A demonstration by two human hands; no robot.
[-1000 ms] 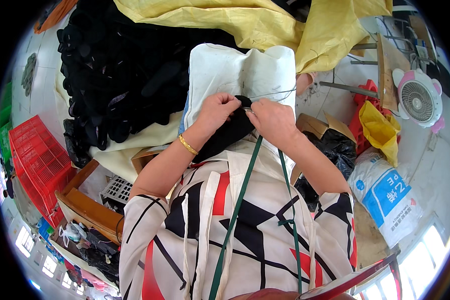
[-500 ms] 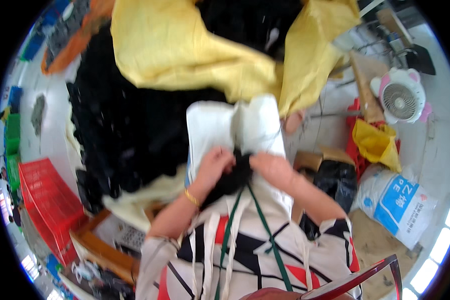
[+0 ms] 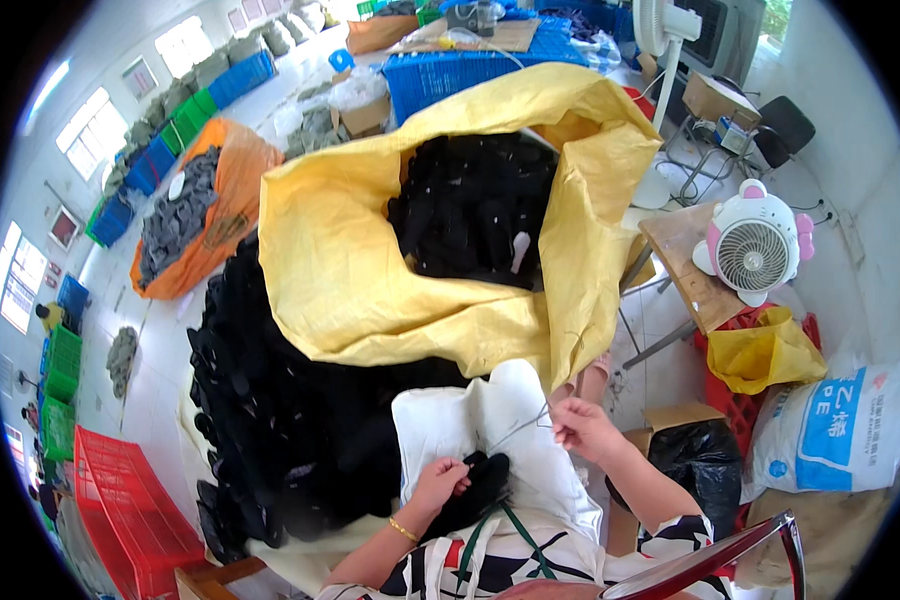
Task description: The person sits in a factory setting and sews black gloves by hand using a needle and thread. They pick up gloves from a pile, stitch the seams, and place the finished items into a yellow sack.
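Note:
On the white cloth (image 3: 440, 415) over my lap lies a small black knitted piece (image 3: 488, 482); its exact kind is unclear. My left hand (image 3: 442, 484) is closed on its left edge, fingertips pinched. To the right and higher, my right hand (image 3: 582, 430) pinches a thin grey thread-like strand (image 3: 518, 432), which stretches down toward the black piece. A large heap of black soft pieces (image 3: 270, 420) lies to my left. Just beyond my lap stands a big yellow sack (image 3: 350, 260), its mouth wide, with more black pieces (image 3: 480, 205) inside.
Red crates (image 3: 130, 510) stand at the left. An orange sack (image 3: 232, 190) of grey pieces lies farther back. To the right are a small table (image 3: 685, 255) with a white-and-pink fan (image 3: 755, 250), a black bag (image 3: 695, 455) in a carton, and a white-and-blue bag (image 3: 820, 430).
My view has tilted up, showing more of the room. My right hand has moved away from the left, up and to the right, with the strand now stretched between. The left still holds the black piece.

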